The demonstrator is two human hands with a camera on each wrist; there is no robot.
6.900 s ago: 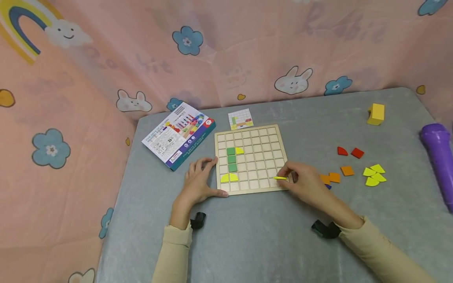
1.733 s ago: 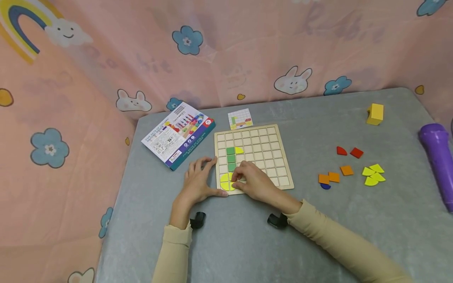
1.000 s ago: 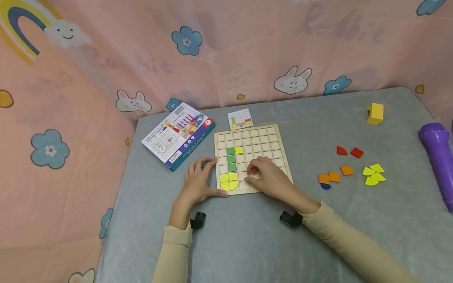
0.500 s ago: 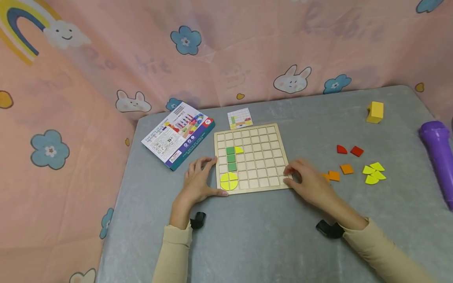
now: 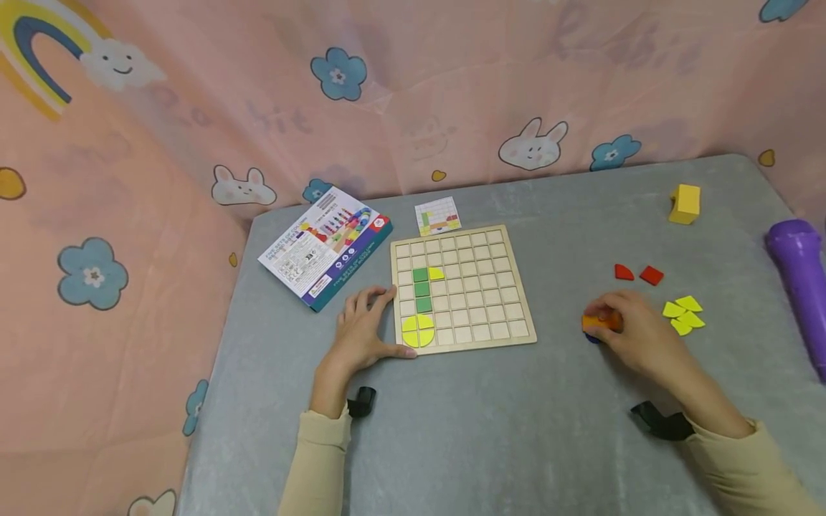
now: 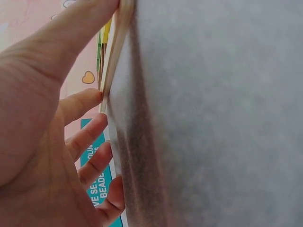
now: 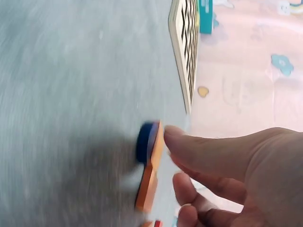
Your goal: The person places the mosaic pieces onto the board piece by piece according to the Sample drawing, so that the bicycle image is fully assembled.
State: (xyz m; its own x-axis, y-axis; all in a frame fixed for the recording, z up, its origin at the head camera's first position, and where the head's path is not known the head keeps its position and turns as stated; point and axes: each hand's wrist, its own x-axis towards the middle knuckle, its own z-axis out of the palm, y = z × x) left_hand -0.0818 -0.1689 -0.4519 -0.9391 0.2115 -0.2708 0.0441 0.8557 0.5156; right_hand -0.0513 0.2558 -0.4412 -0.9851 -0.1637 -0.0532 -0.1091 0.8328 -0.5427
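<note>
My left hand (image 5: 361, 330) spans the near left corner of a wooden grid board (image 5: 525, 304), thumb on the front edge and index fingertip at the left edge. Set in the board are several yellow quarter-circle tiles (image 5: 409, 337) forming a circle, a column of green square tiles (image 5: 422, 289) and one more yellow quarter-circle. My right hand (image 5: 635, 337) reaches over orange square tiles (image 7: 148, 189). Its thumb tip is right beside the orange tile (image 7: 156, 150) that lies on a blue round-edged piece (image 7: 143, 142); the index fingertip is partly hidden behind the thumb.
Red tiles (image 5: 652, 275) and loose yellow quarter-circles (image 5: 688, 319) lie beyond the right hand. A yellow block (image 5: 685, 204) and a purple microphone-shaped object (image 5: 796, 287) are farther right. A pattern card (image 5: 439, 216) and a box (image 5: 325, 247) sit behind the board.
A yellow quarter-circle held by my right hand went into the board, completing the circle. That hand then moved right, off the board, to the orange tiles. My left hand stays at the corner.
</note>
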